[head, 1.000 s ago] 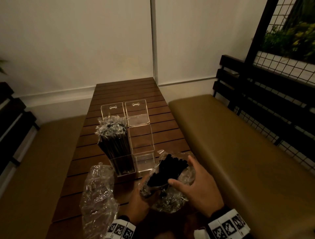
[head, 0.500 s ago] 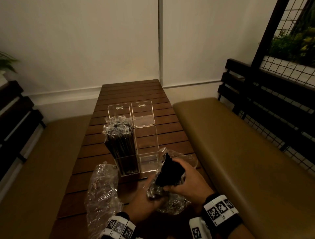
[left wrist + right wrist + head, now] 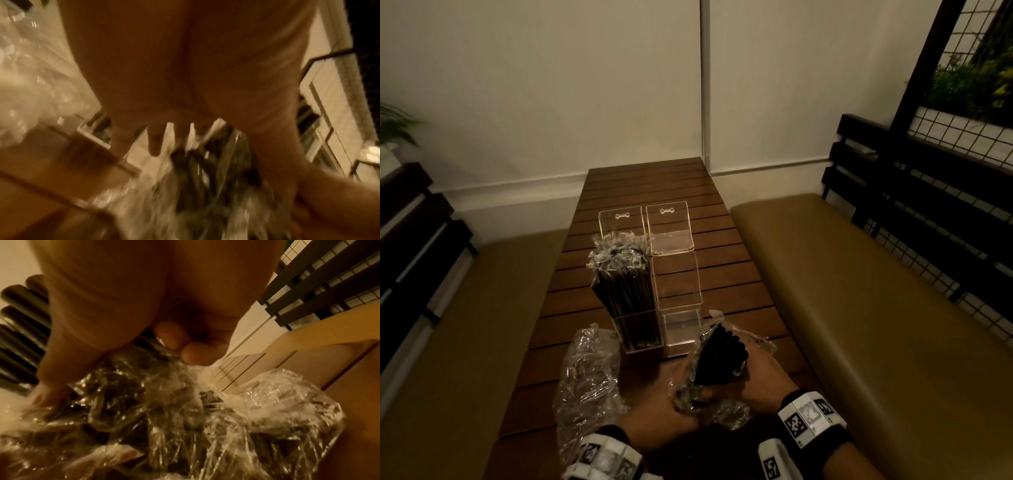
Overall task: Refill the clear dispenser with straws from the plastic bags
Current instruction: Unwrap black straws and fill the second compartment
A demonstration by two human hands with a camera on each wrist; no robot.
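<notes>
Two clear dispensers stand side by side on the wooden table (image 3: 739,291), lids tipped back. The left dispenser (image 3: 635,301) holds a bundle of black straws still in crinkled plastic; the right dispenser (image 3: 679,301) holds nothing. In front of it, both my hands hold a plastic bag (image 3: 709,401) with a bundle of black straws (image 3: 719,359) sticking out of its top. My right hand (image 3: 756,380) grips the straw bundle (image 3: 18,331). My left hand (image 3: 664,411) grips the bag's lower end (image 3: 205,194).
A crumpled plastic bag (image 3: 589,380) lies on the table's near left. Padded benches (image 3: 859,308) run along both sides, the right one backed by dark slats and a wire grid (image 3: 945,144). The wall closes off the table's far end.
The straw bundle has tipped up from slanting to nearly upright and stands further out of the bag. My right hand has closed round it; the left hand stays on the bag's bottom.
</notes>
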